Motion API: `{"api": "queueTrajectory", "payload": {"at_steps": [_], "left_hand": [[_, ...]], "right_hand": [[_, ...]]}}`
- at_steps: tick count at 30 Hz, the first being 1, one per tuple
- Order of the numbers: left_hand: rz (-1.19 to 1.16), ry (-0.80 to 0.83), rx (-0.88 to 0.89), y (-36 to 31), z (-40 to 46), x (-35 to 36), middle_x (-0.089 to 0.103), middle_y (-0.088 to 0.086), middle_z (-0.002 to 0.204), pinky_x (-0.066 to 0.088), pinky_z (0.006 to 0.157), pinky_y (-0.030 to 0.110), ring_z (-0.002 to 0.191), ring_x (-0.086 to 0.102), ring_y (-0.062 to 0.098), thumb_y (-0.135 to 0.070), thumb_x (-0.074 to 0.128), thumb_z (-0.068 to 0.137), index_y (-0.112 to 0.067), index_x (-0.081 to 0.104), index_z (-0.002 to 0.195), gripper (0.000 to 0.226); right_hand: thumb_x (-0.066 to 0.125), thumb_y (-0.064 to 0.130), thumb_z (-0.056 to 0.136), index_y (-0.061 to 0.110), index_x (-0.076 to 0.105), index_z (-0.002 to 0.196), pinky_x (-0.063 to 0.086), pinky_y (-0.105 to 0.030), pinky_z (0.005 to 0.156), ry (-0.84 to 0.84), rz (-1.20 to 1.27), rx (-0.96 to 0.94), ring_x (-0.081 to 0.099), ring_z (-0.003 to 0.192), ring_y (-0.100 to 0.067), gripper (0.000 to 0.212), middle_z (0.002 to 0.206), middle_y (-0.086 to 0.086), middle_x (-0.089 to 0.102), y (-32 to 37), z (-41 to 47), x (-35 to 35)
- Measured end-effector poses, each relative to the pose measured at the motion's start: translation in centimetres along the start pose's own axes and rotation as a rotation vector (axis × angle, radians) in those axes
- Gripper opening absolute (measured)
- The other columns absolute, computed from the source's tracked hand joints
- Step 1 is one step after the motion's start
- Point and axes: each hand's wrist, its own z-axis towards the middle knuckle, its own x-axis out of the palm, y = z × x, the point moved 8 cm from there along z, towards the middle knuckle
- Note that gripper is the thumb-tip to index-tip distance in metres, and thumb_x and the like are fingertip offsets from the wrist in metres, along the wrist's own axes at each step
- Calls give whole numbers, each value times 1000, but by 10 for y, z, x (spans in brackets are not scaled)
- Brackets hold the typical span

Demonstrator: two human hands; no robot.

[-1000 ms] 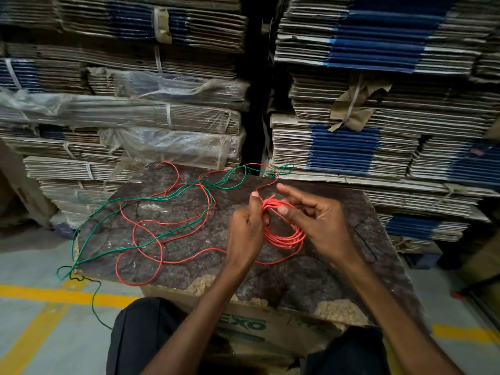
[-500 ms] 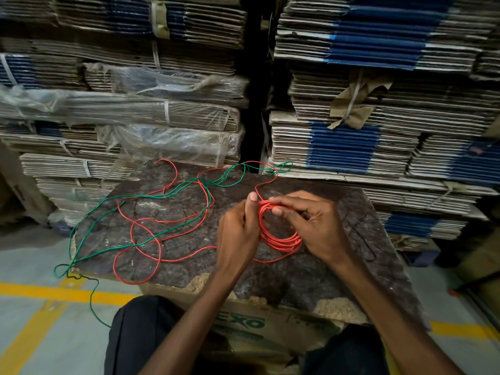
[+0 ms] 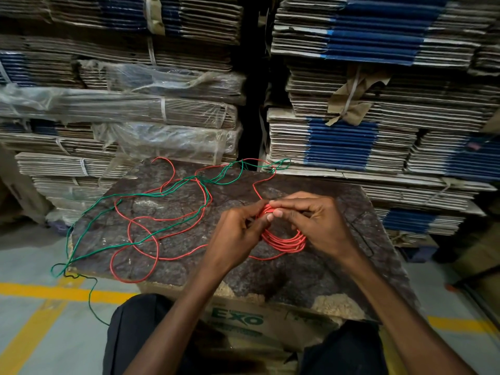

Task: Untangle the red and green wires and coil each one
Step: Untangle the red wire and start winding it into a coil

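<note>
Coiling red wire, both hands pinching coil at its top.
Left hand and right hand grip the same bundle; coil hangs below. Loose red slack trails left across board, nearest left hand, crossing green wire there.

A worn dark board with crumbling pale edges lies on a cardboard box printed with green letters "EXO". Behind it rise stacks of flattened corrugated cartons, some blue-printed, strapped in bundles; several bundles at left are wrapped in clear plastic film. Yellow lines cross the grey floor
</note>
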Motion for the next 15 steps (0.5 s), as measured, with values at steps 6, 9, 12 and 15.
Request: {"api": "queueTrajectory", "payload": {"at_steps": [6, 9, 12, 15], "left_hand": [[178, -203, 26, -11, 0, -5, 65, 9, 64, 48, 52, 45, 59, 62, 28, -35, 53, 91, -26, 65, 101, 18], [178, -294, 21, -12, 3, -11, 68, 12, 65, 48, 52, 46, 60, 64, 32, -35, 54, 90, -26, 63, 104, 19], [158, -366, -2, -12, 3, -16, 68, 11, 65, 50, 53, 47, 57, 65, 29, -36, 55, 89, -36, 55, 117, 27], [115, -425, -50, -1, 2, -18, 68, 16, 68, 51, 51, 47, 56, 66, 29, -37, 56, 88, -23, 72, 109, 30]], "right_hand": [[72, 10, 85, 7, 73, 110, 50, -23, 63, -89, 111, 85, 63, 69, -4, 25, 92, 3, 72, -9, -4, 0], [67, 8, 88, 10, 69, 117, 47, -16, 81, -160, 185, 136, 63, 88, 2, 28, 107, 1, 72, -13, -12, -2], [66, 10, 90, 15, 66, 122, 46, -15, 88, -242, 268, 195, 63, 102, 1, 32, 115, 7, 71, -17, -22, -2], [65, 10, 90, 17, 63, 126, 49, -23, 92, -277, 369, 236, 62, 106, -2, 37, 119, 9, 69, -22, -31, 1]]}}
